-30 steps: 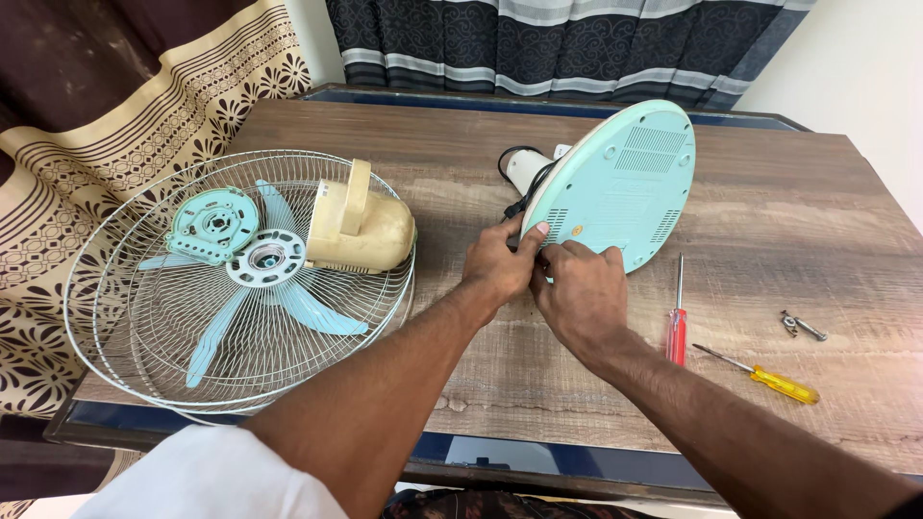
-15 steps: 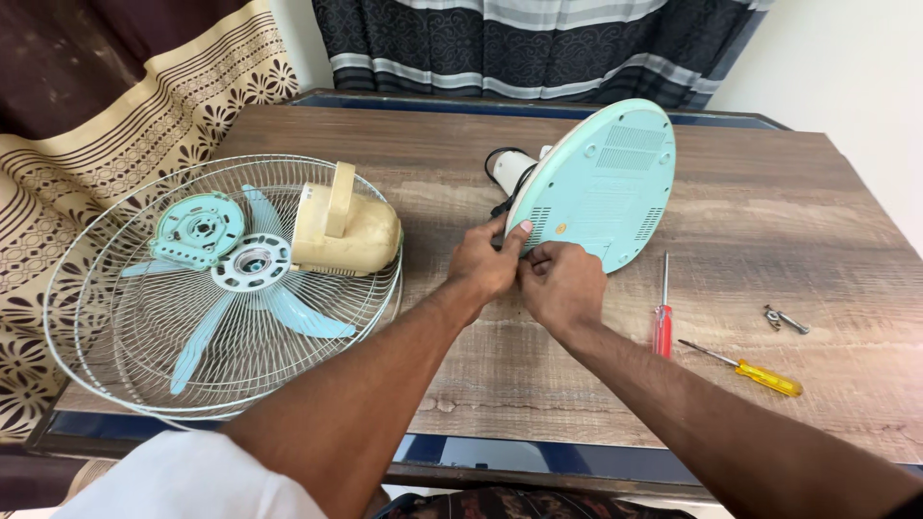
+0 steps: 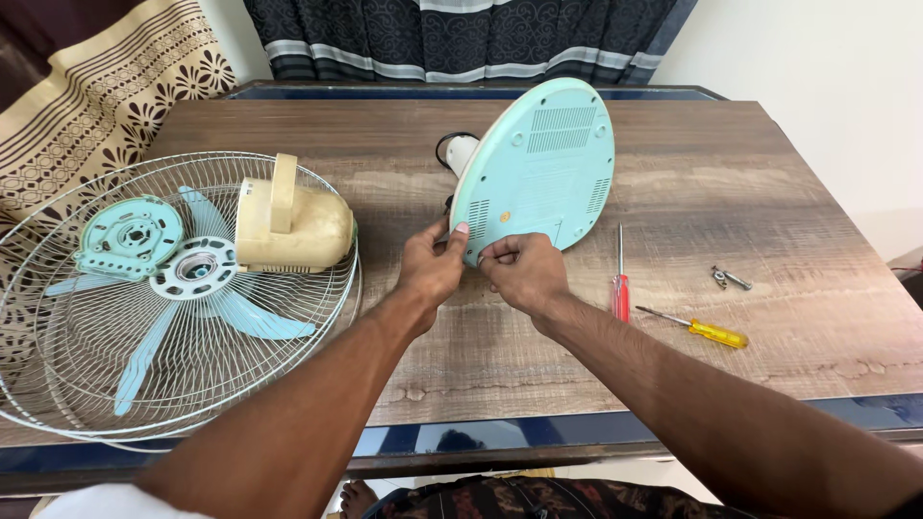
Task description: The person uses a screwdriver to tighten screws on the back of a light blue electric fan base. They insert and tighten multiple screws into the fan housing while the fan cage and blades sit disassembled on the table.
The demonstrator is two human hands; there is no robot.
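Pale green fan base (image 3: 543, 173) stands tilted on edge at mid-worktop (image 3: 788, 192), underside facing the camera, little changed over the last second. Left hand (image 3: 433, 264) and right hand (image 3: 524, 271) both still pinch its lower rim. Beside it: red screwdriver (image 3: 620, 284), yellow screwdriver (image 3: 697, 329), loose screws (image 3: 726, 279); fan grille (image 3: 173, 298) at left.

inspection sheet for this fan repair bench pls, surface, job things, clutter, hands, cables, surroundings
surface: brown wood-grain table, blue edge at front.
job's things: pale green oval plastic fan base, tilted up on its lower edge.
clutter: wire fan guard with blue blades, cream motor housing, red-handled screwdriver, yellow-handled screwdriver, small metal screws.
grippers: left hand and right hand both grip the base's lower rim.
cables: dark cord behind the base.
surroundings: dark patterned curtain, white wall.
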